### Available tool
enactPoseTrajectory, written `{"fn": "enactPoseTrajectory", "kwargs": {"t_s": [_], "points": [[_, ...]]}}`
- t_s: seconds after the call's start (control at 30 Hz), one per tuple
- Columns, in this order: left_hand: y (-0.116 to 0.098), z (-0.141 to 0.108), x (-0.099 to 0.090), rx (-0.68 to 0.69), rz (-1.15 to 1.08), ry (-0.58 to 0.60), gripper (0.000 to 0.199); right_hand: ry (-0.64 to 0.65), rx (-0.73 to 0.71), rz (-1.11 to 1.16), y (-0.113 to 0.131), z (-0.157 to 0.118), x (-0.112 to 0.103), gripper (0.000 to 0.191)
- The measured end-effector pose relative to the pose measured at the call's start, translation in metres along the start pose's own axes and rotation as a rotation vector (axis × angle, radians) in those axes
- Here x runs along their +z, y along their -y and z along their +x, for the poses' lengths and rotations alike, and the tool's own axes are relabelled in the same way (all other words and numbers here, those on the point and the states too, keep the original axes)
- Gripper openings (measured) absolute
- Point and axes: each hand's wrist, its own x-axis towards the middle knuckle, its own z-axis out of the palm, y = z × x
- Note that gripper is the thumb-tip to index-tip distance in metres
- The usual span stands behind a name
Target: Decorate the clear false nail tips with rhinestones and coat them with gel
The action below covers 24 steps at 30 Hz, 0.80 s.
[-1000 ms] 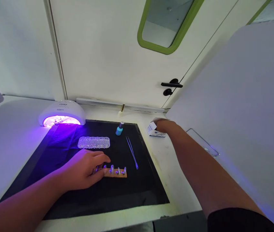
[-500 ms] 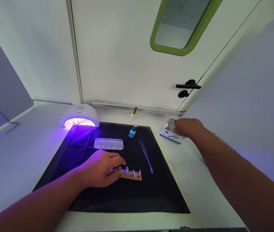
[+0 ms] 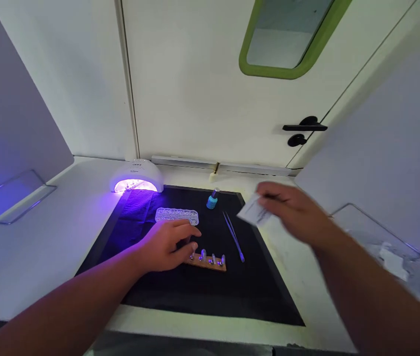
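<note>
My left hand (image 3: 170, 244) rests over the left end of a wooden strip (image 3: 205, 262), its thumb and forefinger apart; the other fingers are hidden. Several clear nail tips (image 3: 203, 255) stand along that strip on small shiny holders. Pinched in my right hand (image 3: 287, 205) is a white alcohol pad packet (image 3: 253, 211), blurred by motion, held in the air above the mat's right edge. Tweezers (image 3: 234, 237) lie between the two hands. Behind my left hand sits a clear divided case (image 3: 177, 214) of small sparkling pieces.
A lit white nail lamp (image 3: 137, 175) stands at the back left of the black mat (image 3: 210, 299). A turquoise polish bottle (image 3: 211, 201) is near the mat's back edge, and a small gold-capped bottle (image 3: 214, 172) lies behind it. Wire frames (image 3: 380, 227) flank the table.
My right hand has come away from the Alcohol Pads box toward the mat, with a white packet in it. My left hand's thumb and forefinger have spread. The view has shifted slightly.
</note>
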Motion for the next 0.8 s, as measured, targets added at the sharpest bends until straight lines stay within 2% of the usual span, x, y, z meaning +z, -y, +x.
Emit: {"fn": "enactPoseTrajectory", "kwargs": {"t_s": [0.13, 0.23, 0.37, 0.5, 0.6, 0.8], "points": [[-0.003, -0.002, -0.001, -0.061, -0.151, -0.178, 0.021, 0.274, -0.185, 0.257, 0.046, -0.015, 0.062, 0.021], [-0.014, -0.002, -0.005, -0.098, -0.279, -0.228, 0.023, 0.387, -0.243, 0.397, 0.070, -0.020, 0.083, 0.022], [-0.029, 0.001, -0.005, -0.156, -0.438, -0.157, 0.037, 0.418, -0.244, 0.482, 0.078, -0.025, 0.086, 0.021], [-0.037, 0.002, -0.002, -0.275, -0.491, -0.103, 0.024, 0.390, -0.264, 0.478, 0.075, -0.031, 0.090, 0.021], [-0.040, 0.001, -0.003, -0.314, -0.452, -0.086, 0.020, 0.364, -0.284, 0.452, 0.075, -0.034, 0.095, 0.023], [-0.047, 0.000, -0.010, -0.248, -0.293, -0.032, 0.020, 0.361, -0.347, 0.408, 0.080, -0.036, 0.094, 0.028]]}}
